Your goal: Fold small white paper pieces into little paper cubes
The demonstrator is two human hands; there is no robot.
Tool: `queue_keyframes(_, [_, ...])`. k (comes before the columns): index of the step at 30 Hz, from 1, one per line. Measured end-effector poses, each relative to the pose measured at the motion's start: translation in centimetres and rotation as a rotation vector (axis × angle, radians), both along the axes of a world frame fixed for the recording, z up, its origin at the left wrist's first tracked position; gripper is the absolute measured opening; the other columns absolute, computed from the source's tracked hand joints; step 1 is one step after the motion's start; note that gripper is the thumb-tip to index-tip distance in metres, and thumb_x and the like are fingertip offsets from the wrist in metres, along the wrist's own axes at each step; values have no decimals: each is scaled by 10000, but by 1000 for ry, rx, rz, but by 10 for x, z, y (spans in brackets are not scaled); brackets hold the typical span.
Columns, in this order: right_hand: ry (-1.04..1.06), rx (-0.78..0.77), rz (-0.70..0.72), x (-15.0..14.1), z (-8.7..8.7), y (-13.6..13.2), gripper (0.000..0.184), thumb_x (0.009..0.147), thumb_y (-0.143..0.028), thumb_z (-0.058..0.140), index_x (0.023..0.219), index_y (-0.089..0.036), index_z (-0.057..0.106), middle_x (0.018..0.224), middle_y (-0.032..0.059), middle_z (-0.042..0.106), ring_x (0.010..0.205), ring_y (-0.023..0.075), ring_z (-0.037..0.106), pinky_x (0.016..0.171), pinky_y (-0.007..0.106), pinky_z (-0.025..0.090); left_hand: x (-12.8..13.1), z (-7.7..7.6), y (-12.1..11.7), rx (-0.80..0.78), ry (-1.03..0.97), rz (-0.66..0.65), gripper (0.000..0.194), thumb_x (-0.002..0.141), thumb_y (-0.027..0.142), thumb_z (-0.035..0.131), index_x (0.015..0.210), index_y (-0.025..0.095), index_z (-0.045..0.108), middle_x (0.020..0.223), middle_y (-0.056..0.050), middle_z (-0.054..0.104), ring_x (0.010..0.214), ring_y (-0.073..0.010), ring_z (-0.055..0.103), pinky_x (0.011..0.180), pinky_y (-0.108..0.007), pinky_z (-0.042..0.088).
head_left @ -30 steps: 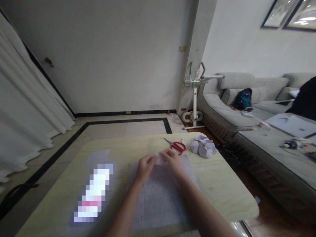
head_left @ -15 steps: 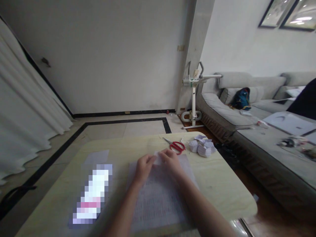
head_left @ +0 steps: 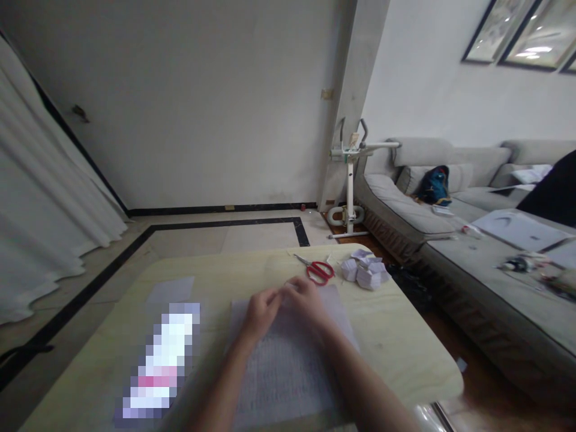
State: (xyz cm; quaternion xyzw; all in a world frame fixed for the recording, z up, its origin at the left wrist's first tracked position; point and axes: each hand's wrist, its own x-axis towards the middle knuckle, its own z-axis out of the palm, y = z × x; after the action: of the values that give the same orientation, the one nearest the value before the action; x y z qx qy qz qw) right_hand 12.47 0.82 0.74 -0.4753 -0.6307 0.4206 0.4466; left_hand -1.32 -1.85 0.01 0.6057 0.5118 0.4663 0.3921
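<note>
Between the bent, pinching fingertips of the left hand (head_left: pixel 261 309) and right hand (head_left: pixel 306 295) sits a small paper slip (head_left: pixel 289 288), mostly hidden by the fingers that grip it. Beneath both hands, and reaching back toward the wearer, a large printed sheet (head_left: pixel 288 372) lies flat on the pale wooden table (head_left: pixel 396 342). Just beyond the right fingers are red-handled scissors (head_left: pixel 320 273); farther right, folded paper pieces (head_left: pixel 368 274) lie clustered. Left of the left fingers are a plain sheet (head_left: pixel 170 290) and, nearer the wearer, a bright pixelated object (head_left: pixel 162 360). Well past the fingers, an exercise machine (head_left: pixel 350 192) stands by the wall (head_left: pixel 216 108), with a grey sofa (head_left: pixel 405 207) bearing a blue backpack (head_left: pixel 434 187) to the right and white curtains (head_left: pixel 45 204) far left.
</note>
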Motion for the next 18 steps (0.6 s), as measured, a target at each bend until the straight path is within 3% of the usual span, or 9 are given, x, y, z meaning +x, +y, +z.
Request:
queue_keyframes(8, [24, 3, 39, 1, -3, 2, 144, 787, -279, 506, 754, -168, 591, 681, 6, 584, 654, 147, 540, 584, 238, 417, 0, -2, 2, 27, 2, 127, 281, 785, 405, 557, 741, 140, 640, 661, -19, 641, 630, -159, 585, 560, -217, 425])
queue_keyframes(18, [1, -57, 74, 5, 6, 1, 147, 801, -286, 504, 729, -199, 597, 682, 3, 593, 661, 152, 546, 589, 244, 412, -2, 5, 3, -28, -34, 95, 311, 770, 421, 564, 758, 133, 680, 668, -38, 661, 601, -162, 588, 539, -221, 428])
